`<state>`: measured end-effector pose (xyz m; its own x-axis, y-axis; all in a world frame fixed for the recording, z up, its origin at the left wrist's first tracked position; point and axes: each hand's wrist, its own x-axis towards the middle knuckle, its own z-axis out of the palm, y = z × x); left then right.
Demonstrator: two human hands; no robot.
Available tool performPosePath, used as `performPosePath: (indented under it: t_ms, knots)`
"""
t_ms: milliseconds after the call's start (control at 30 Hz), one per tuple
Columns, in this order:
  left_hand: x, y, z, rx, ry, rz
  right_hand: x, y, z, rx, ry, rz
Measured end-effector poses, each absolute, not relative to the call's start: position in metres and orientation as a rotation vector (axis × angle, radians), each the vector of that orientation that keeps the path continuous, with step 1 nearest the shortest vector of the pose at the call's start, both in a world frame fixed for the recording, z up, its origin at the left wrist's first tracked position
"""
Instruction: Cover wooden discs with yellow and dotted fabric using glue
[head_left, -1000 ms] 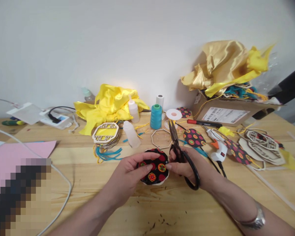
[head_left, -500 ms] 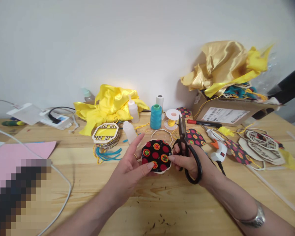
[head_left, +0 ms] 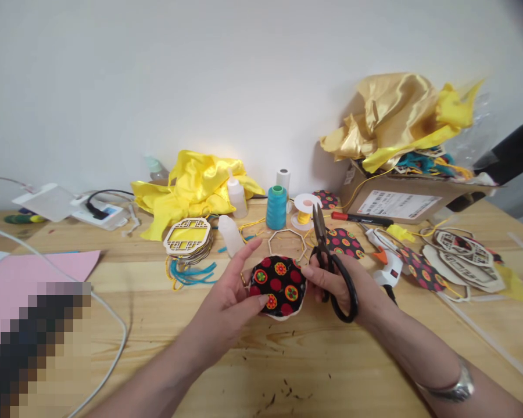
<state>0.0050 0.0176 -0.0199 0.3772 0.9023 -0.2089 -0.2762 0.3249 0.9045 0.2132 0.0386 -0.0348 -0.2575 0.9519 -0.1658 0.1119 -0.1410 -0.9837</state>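
Observation:
Between my hands is a round piece covered in black fabric with red dots and flowers [head_left: 276, 285], a pale scalloped edge showing beneath it. My left hand [head_left: 237, 299] grips its left side, thumb on top and forefinger stretched away. My right hand [head_left: 342, 281] is closed around black-handled scissors [head_left: 344, 290], their blades pointing up and away from me. The right thumb reaches the piece's upper right edge; whether it presses on it I cannot tell. Small dark scraps [head_left: 270, 399] lie on the wooden table [head_left: 226, 377] below.
Behind stand a teal thread cone [head_left: 276, 209], a spool [head_left: 307, 210] and a white bottle [head_left: 230, 235]. Left are stacked wooden frames [head_left: 187, 237] and yellow satin [head_left: 200, 186]. Right lie a glue gun [head_left: 387, 267], a marker [head_left: 361, 219], fabric rounds [head_left: 345, 242] and a cardboard box [head_left: 396, 203].
The fabric-covered piece has moved slightly toward me and turned a little in my left hand. My right thumb has shifted up along its edge, and the scissors have tilted slightly left.

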Motion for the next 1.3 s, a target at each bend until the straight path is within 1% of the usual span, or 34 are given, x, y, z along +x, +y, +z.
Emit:
performPosePath:
  t_ms: [67, 133, 367, 433, 567, 733, 933, 1100, 1300]
  knots:
    - [0.005, 0.016, -0.017, 0.919, 0.810, 0.851, 0.217, 0.041, -0.032, -1.304, -1.476, 1.389]
    - [0.006, 0.015, -0.016, 0.921, 0.790, 0.788, 0.218, 0.042, -0.030, -1.296, -1.507, 1.371]
    - [0.004, 0.009, -0.019, 0.997, 0.747, 0.547, 0.209, 0.032, -0.026, -1.197, -1.571, 1.674]
    - [0.004, 0.009, -0.020, 1.019, 0.758, 0.515, 0.208, 0.030, -0.024, -1.180, -1.591, 1.710]
    - [0.004, 0.011, -0.020, 1.011, 0.758, 0.548, 0.210, 0.031, -0.021, -1.196, -1.667, 1.713]
    - [0.005, 0.014, -0.019, 1.000, 0.790, 0.615, 0.212, 0.033, -0.026, -1.147, -1.561, 1.761]
    - [0.008, 0.017, -0.021, 0.955, 0.977, 0.636, 0.210, 0.031, -0.032, -1.195, -1.477, 1.649]
    - [0.009, 0.017, -0.023, 0.996, 1.072, 0.643, 0.207, 0.030, -0.030, -1.217, -1.469, 1.656]
    - [0.008, 0.017, -0.022, 0.983, 1.053, 0.621, 0.208, 0.031, -0.030, -1.203, -1.533, 1.631]
